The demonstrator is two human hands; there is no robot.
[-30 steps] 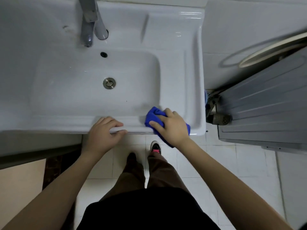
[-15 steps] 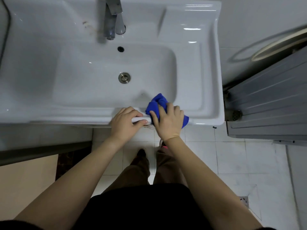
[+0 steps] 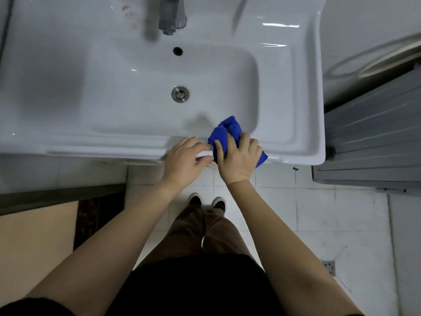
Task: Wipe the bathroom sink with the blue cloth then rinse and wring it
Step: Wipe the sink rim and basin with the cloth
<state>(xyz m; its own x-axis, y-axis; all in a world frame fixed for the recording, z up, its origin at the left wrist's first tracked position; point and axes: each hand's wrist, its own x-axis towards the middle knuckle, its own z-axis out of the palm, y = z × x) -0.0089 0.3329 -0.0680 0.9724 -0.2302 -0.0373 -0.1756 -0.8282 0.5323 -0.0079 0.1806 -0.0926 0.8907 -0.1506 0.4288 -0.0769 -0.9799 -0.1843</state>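
Currently, your right hand (image 3: 239,160) grips the bunched cloth (image 3: 224,133), fingers curled over it, pressing it onto the front rim of the sink (image 3: 114,149), toward its right end. Your left hand (image 3: 184,163) clasps that same rim just beside the cloth, apparently to brace you. Wiping appears under way; rinsing and wringing are not yet done.

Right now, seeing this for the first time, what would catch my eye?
The bright blue cloth, bunched under the right hand on the front rim of the glossy white ceramic sink, stands out most. Beside it the left hand grips the same rim, and a round metal drain gleams mid-basin.
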